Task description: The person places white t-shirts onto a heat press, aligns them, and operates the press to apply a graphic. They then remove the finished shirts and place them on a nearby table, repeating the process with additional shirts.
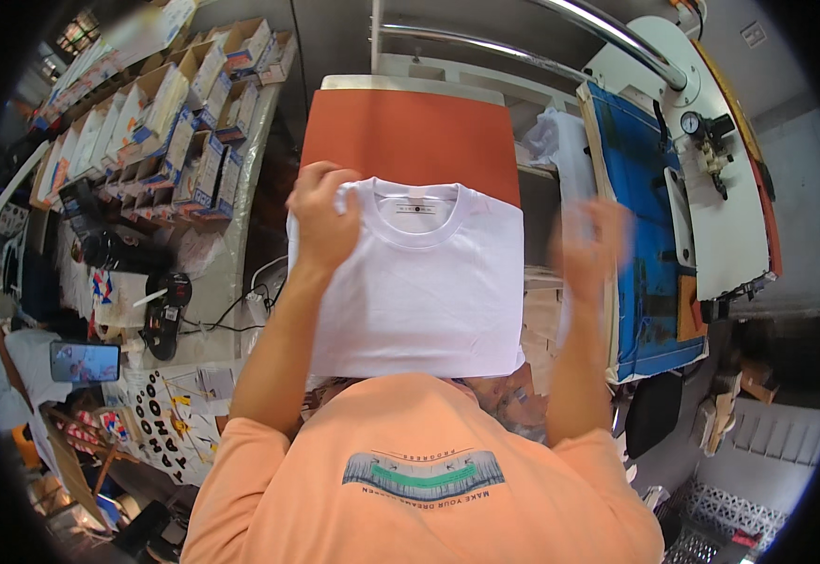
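White fabric crewneck tee (419,301) is btwn the hands: L hand (325,224) curled at its shoulder, grip unclear; R hand (598,242) off it, too blurry to tell. Prob laying-flat step; next calls for smoothing.

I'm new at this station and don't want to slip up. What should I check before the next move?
1. White T-shirt on the orange-red board: ok, lying over its near part.
2. Collar toward the far end: ok.
3. Left hand clear of the T-shirt: not ok, at its upper left corner.
4. Right hand clear of the T-shirt: ok, off its right side, blurred.
5. Pressure gauge reading: cannot tell, too small.
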Available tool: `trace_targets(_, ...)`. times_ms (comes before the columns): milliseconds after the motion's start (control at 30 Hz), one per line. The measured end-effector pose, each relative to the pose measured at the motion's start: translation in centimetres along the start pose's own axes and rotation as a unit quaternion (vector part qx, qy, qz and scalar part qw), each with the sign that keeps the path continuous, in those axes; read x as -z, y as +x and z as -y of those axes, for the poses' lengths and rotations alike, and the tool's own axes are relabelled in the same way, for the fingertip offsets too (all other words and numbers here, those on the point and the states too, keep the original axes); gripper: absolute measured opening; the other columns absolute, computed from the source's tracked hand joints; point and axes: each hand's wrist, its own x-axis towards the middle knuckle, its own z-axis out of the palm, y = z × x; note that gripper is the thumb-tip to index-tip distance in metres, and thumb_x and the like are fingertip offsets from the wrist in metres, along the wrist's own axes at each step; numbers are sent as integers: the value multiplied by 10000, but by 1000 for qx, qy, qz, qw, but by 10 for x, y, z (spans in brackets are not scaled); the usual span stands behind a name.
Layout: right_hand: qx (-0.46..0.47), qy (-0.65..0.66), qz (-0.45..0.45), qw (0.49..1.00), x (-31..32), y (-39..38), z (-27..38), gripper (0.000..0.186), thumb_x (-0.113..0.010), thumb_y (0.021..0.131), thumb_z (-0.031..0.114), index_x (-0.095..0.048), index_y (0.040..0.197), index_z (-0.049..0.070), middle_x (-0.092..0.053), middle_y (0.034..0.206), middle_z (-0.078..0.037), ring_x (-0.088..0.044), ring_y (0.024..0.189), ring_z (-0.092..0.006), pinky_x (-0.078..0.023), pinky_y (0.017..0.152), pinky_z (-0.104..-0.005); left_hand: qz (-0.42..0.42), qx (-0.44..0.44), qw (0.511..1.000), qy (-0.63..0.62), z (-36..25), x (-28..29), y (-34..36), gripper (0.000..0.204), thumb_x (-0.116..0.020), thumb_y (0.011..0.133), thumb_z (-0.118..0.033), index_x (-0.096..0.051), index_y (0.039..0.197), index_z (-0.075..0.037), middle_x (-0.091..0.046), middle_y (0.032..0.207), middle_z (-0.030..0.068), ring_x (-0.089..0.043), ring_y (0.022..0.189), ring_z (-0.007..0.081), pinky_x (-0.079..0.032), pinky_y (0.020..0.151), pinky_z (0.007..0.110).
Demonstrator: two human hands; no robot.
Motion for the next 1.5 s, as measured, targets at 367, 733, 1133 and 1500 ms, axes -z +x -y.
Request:
trace_targets(367, -285, -353, 253, 854, 240, -2, -258, 536, -328, 1043, 422, -610, 1177, -13, -655, 975, -299, -627, 912, -454, -476, 822, -523, -66, 342, 936, 47, 101, 129, -292, 90, -613, 857, -54, -676, 922, -46, -603, 949, 102, -594, 864, 244, -491, 803, 351)
trace_targets(733, -234, -305, 216, 898, 180, -2, -115, 804, -317, 926, 716, -646, 1229, 47, -592, 1284, -228, -520, 1192, -449, -389, 1027, -508, 465, 411, 761, 187, 117, 103, -605, 298, -577, 863, -331, -738, 1008, -126, -693, 1027, 205, -655, 975, 393, -514, 885, 448)
trace_targets(1133, 127, -71, -18, 989, 146, -13, 55, 1059, -823, 691, 547, -316, 1519, 125, -243, 1493, -332, -276, 1385, -499, -312, 1093, -574, 283, 525, 800, 60, 48, 112, -600, 310, -573, 838, -297, -740, 954, -63, -697, 1013, 189, -654, 949, 402, -520, 855, 450)
trace_targets(1500, -16, -43, 103, 994, 115, -8, 159, 938, -824, 626, 458, -437, 1426, 156, -228, 1506, -277, -252, 1333, -573, -318, 1046, -637, 519, 8, 805, 287, 110, 107, -640, 161, -589, 880, -224, -680, 919, -97, -664, 762, 56, -674, 682, 237, -547, 574, 394)
